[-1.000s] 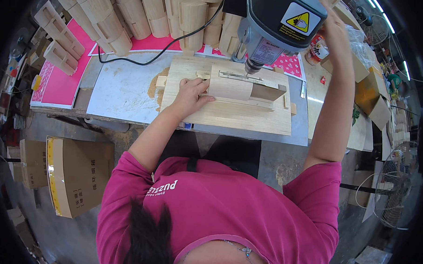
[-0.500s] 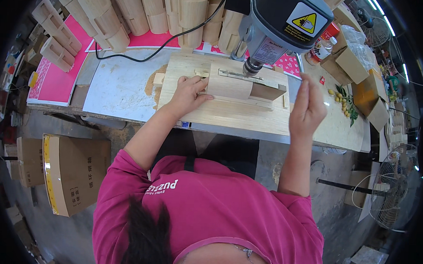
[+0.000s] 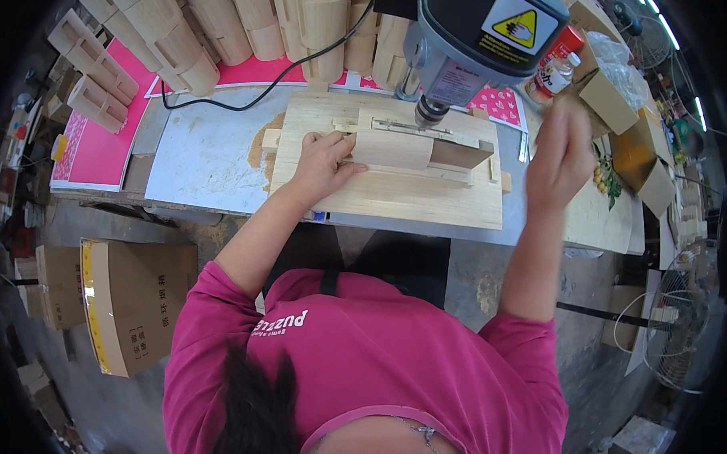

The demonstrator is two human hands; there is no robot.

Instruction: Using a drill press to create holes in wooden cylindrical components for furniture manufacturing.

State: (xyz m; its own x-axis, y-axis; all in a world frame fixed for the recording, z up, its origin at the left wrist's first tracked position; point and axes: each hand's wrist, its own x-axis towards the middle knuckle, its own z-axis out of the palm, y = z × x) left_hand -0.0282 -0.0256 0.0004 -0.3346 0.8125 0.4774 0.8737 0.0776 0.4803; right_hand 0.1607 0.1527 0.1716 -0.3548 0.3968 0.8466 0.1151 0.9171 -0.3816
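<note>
My left hand (image 3: 324,165) grips the left end of a pale wooden piece with a curved front (image 3: 394,150), its thumb at the lower edge and fingers bent at the end. The piece lies on a flat wooden board (image 3: 412,203), against a narrow metal-edged strip (image 3: 411,129). Just above that strip stands the chuck (image 3: 430,111) of a bench drill press (image 3: 486,39). A brown flat face (image 3: 460,155) shows at the piece's right. My right hand (image 3: 560,158) is raised right of the drill press, closed and blurred; whatever its fingers hold is hidden.
Stacked wooden cylinders with cut-outs (image 3: 322,41) line the back over pink sheets (image 3: 94,149). A black cable (image 3: 247,107) crosses the bench. At right are a bottle (image 3: 554,77), open cartons (image 3: 642,161) and yellow fruit (image 3: 602,178). Cartons (image 3: 141,299) stand on the floor at left.
My right hand has moved to the right and slightly up, with its fingers curled more. My left hand stays on the wooden piece. The whole view has shifted slightly.
</note>
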